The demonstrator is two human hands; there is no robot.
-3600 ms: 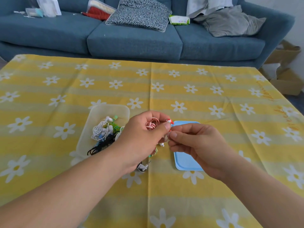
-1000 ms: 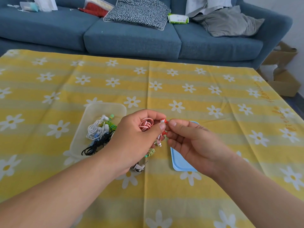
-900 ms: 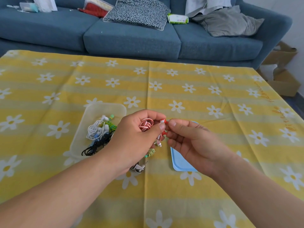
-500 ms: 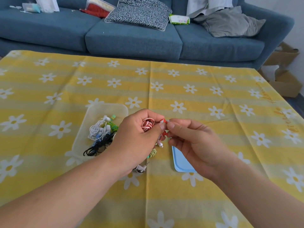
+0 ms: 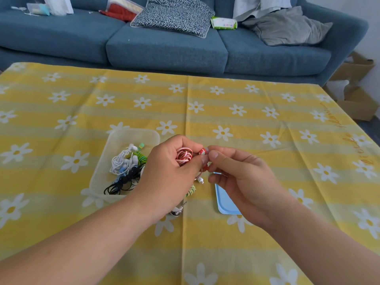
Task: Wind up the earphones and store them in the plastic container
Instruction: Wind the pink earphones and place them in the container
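Red-white earphones (image 5: 184,158) nearly coiled in my gripping left hand (image 5: 170,175); right hand (image 5: 244,179) pinches the tail; storing in plastic container (image 5: 133,131) remains.

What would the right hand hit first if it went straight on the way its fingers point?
The right hand points left: first the red earbud, already at its fingertips, then the left hand holding the coil. They look level, but depth is unclear.
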